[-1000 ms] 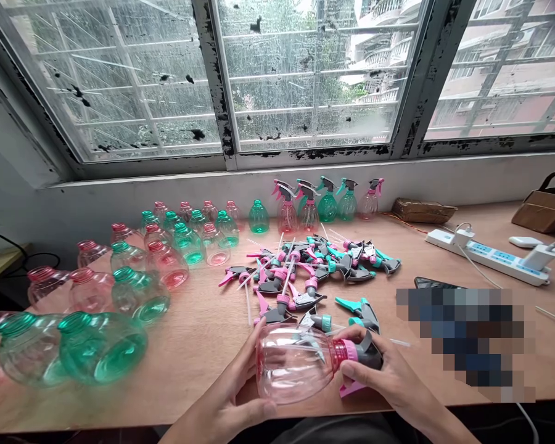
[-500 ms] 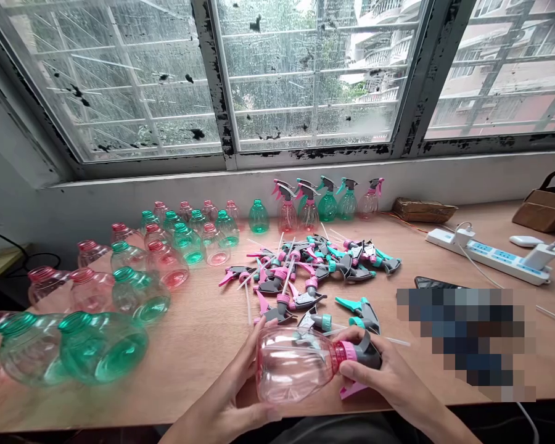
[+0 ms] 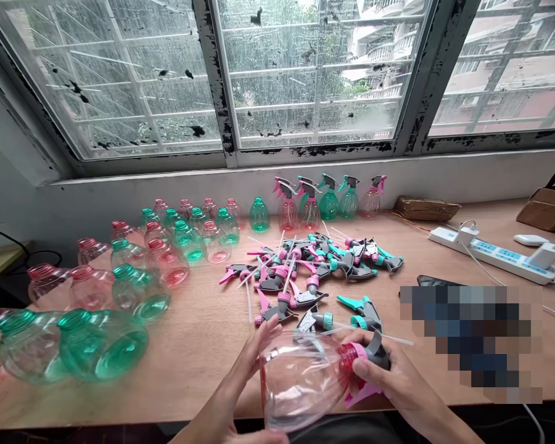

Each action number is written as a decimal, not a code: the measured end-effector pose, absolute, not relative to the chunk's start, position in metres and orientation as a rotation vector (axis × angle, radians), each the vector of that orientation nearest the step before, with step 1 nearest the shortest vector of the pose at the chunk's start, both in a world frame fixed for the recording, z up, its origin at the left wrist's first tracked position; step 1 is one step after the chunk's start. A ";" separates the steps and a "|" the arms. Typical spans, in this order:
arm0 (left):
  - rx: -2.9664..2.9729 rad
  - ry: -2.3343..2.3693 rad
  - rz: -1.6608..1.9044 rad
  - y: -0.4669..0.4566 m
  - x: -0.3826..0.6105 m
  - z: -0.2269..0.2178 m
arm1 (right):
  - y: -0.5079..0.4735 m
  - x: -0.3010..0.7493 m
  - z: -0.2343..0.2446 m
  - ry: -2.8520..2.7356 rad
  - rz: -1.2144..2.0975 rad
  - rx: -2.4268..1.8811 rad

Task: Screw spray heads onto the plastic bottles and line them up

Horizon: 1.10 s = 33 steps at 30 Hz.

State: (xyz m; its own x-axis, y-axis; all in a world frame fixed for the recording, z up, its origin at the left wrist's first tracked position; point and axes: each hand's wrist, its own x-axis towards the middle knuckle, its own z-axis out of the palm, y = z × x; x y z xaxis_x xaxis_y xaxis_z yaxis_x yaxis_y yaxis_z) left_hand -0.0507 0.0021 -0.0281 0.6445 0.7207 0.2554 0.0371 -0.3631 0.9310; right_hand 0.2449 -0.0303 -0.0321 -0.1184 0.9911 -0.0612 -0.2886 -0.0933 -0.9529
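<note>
Bottle [image 3: 300, 379] getting its sprayer [image 3: 374, 354] fitted.
Left hand [image 3: 252, 357] is gripping the body, right hand [image 3: 393, 379] is clasping the sprayer; keeping them aligned should ease threading.

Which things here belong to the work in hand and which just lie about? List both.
In hand: clear pink plastic bottle in left hand; grey-and-pink trigger sprayer head in right hand; pile of loose sprayer heads; uncapped pink and green bottles.
Lying about: white power strip; brown cardboard box.
</note>
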 end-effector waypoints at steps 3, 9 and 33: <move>1.923 0.593 0.821 0.009 -0.056 -0.037 | -0.034 0.245 -0.032 -0.997 1.558 -0.973; 1.715 0.683 0.796 0.033 -0.051 -0.064 | -0.037 0.244 -0.032 -1.070 1.583 -0.943; 1.839 0.743 0.853 -0.006 -0.059 -0.033 | -0.047 0.247 -0.042 -1.428 1.179 -1.054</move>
